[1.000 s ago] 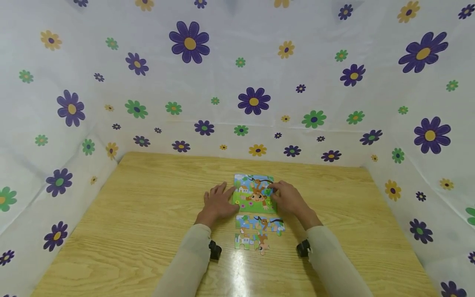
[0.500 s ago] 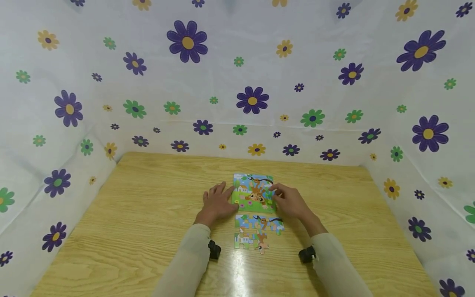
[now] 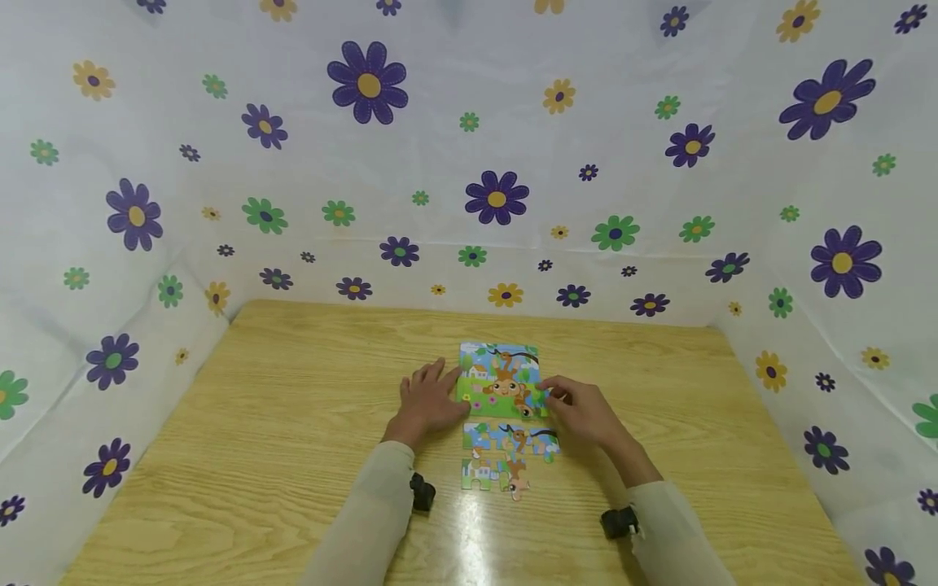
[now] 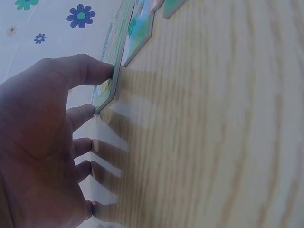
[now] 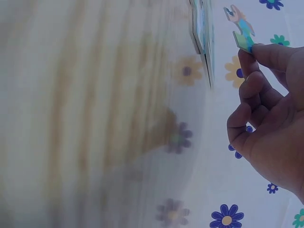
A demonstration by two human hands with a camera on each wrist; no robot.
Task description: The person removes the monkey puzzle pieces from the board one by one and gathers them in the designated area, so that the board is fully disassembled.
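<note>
A picture board (image 3: 484, 395) with a monkey, a house and flowers lies on the table. My left hand (image 3: 427, 405) rests at its left edge, fingers spread; the left wrist view shows the thumb (image 4: 90, 70) touching the board's edge (image 4: 113, 88). With thumb and index finger my right hand (image 3: 586, 411) pinches a puzzle piece (image 3: 528, 409) over the board's lower right part. That piece (image 5: 244, 39) is raised clear of the table in the right wrist view, the other fingers of the hand (image 5: 270, 104) curled. Below the board lie joined pieces (image 3: 479, 437) and further pieces (image 3: 476, 474).
The wooden table (image 3: 293, 423) extends around the board and pieces. A white cloth (image 3: 432, 146) with printed flowers stands behind it and on both sides. Each wrist carries a small black camera (image 3: 422, 493).
My right hand has moved slightly right and toward me, and the piece it pinches now shows over the board's lower right part. My left hand has stayed in place.
</note>
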